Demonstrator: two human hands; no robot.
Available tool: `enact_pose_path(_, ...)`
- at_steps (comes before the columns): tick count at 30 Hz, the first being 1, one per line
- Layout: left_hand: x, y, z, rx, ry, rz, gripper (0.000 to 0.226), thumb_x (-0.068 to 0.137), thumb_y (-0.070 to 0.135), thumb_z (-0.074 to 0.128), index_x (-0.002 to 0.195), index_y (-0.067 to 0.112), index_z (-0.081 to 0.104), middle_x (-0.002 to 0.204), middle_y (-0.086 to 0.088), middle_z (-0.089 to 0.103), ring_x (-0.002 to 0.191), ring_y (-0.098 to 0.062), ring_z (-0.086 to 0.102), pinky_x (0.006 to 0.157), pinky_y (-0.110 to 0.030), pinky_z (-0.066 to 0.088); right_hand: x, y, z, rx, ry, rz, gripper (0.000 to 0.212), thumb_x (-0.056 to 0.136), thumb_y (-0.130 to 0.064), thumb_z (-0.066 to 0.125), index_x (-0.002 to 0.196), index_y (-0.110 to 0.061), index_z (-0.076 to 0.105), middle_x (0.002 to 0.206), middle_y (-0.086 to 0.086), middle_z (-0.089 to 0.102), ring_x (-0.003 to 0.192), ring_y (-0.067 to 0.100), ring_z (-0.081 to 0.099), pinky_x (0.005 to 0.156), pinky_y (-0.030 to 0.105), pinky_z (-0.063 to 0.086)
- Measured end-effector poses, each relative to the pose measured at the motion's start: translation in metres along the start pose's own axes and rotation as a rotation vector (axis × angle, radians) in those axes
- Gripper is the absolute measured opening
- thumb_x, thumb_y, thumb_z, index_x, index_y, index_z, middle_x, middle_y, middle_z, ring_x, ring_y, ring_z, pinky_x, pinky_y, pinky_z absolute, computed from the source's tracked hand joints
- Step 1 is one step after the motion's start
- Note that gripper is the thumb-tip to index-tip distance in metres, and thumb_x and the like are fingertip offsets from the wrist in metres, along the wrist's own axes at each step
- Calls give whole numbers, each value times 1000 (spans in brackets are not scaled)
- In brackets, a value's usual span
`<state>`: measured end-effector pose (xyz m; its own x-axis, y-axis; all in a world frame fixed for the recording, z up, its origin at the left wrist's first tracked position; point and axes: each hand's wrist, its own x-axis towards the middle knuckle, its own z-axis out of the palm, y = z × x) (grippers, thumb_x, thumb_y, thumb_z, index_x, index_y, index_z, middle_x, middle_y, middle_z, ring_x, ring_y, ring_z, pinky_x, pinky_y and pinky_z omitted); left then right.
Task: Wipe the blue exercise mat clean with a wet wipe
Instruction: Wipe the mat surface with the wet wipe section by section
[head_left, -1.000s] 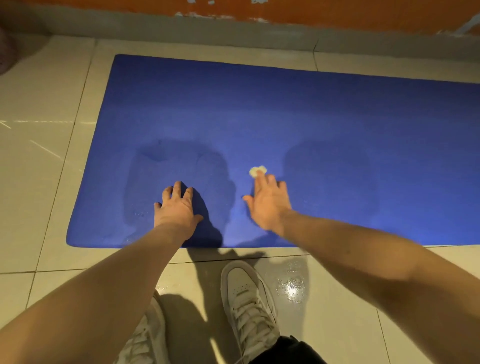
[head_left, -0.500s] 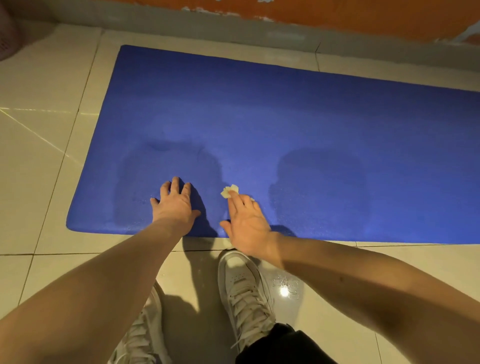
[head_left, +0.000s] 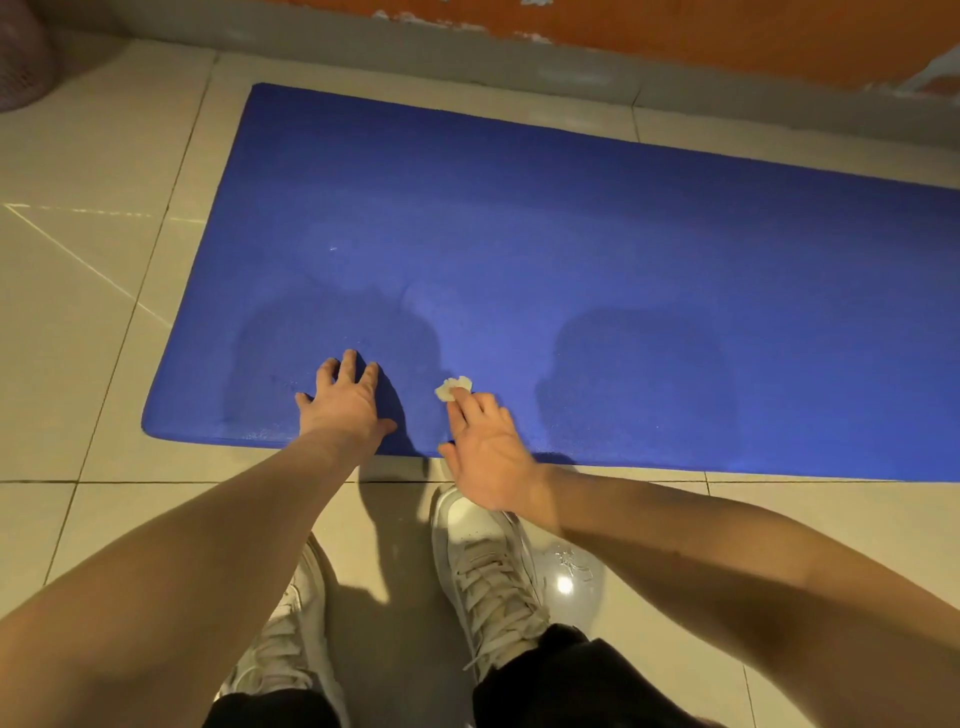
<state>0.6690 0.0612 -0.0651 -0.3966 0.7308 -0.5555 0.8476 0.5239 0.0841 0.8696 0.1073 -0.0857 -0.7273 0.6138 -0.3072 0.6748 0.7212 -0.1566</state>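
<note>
Two hands work the near-left part of the blue exercise mat (head_left: 571, 234), which lies flat on the tiled floor (head_left: 78, 322). The left hand (head_left: 348, 402) is spread palm-down on the mat, fingers (head_left: 350, 364) released and straight, apparently bracing it. At its 3 o'clock, the right hand (head_left: 488, 457) presses a small crumpled wet wipe (head_left: 454, 387) onto the mat under straightened fingers (head_left: 467, 413); they lie on the wipe rather than closing round it. The wipe sits close to the mat's 6 o'clock edge. I judge the wiping step to be in progress, with most of the surface toward 12 and 3 o'clock yet to be covered. Darker patches show around both hands, damp or shadow I cannot tell. Next calls for steady downward pressure and sweeping strokes toward 12 o'clock, working gradually toward 3 o'clock.
</note>
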Motion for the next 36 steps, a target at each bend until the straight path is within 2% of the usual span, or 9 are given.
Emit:
enact_pose_path(4, -2, 1, 2, 9, 9, -2, 87, 95, 49, 61, 160, 27, 8, 167, 2, -6, 152, -27, -3, 119, -58, 22, -3, 31, -3, -93, -54, -105, 63, 103, -31, 45, 157, -2, 28, 161, 12, 28, 128, 34, 40, 105, 43, 37)
enact_pose_path(9, -1, 1, 3, 11, 16, -5, 87, 96, 48, 61, 160, 26, 7, 167, 2, -5, 152, -28, -3, 118, -58, 23, -14, 103, -21, -113, -70, 247, 61, 105, -32, 37, 158, -6, 20, 162, 9, 19, 128, 34, 35, 98, 40, 35)
enact_pose_path(12, 0, 2, 3, 32, 8, -9, 87, 96, 49, 60, 160, 26, 6, 167, 1, -6, 152, -29, -3, 118, -58, 23, -13, 94, -13, -124, -80, 334, 63, 106, -36, 34, 156, 0, 21, 160, 14, 18, 124, 33, 36, 92, 37, 34)
enact_pose_path(14, 1, 2, 3, 43, 2, -13, 87, 96, 49, 59, 160, 25, 5, 166, 1, -7, 152, -29, -3, 117, -58, 24, -10, 68, -1, -181, -82, 300, 69, 104, -39, 33, 156, 4, 20, 161, 19, 16, 125, 35, 36, 89, 37, 36)
enact_pose_path(17, 2, 2, 4, 52, -5, -11, 87, 97, 49, 58, 160, 25, 4, 166, 1, -9, 152, -29, -4, 117, -58, 24, -19, 19, 8, -161, -28, 118, 66, 97, -36, 46, 151, 1, 37, 155, 21, 32, 117, 36, 46, 89, 42, 44)
enact_pose_path(21, 2, 3, 5, 57, -3, -9, 87, 97, 49, 57, 160, 25, 3, 166, 0, -9, 152, -29, -5, 118, -59, 22, -29, -5, 13, -71, 11, -80, 63, 91, -26, 50, 148, 0, 42, 152, 16, 41, 116, 33, 45, 91, 43, 41)
enact_pose_path(30, 4, 4, 7, 48, 7, -12, 87, 97, 48, 58, 160, 25, 4, 167, 0, -8, 152, -30, -5, 118, -60, 21, -65, 96, 4, -145, -54, 86, 60, 89, -15, 53, 146, 3, 45, 154, 19, 39, 116, 39, 49, 86, 44, 41)
enact_pose_path(33, 5, 4, 8, 45, 10, -10, 87, 96, 48, 59, 160, 24, 4, 167, 0, -8, 152, -30, -5, 117, -61, 22, -62, 77, 5, -127, -43, 111, 60, 89, -15, 45, 145, 7, 44, 153, 24, 36, 114, 42, 48, 87, 45, 41)
enact_pose_path(36, 4, 3, 6, 40, 12, -6, 88, 96, 48, 60, 160, 25, 5, 167, 0, -7, 152, -30, -5, 117, -61, 22, -52, 36, 10, -128, -22, -2, 63, 90, -17, 46, 148, 4, 37, 155, 22, 30, 115, 39, 44, 88, 45, 42)
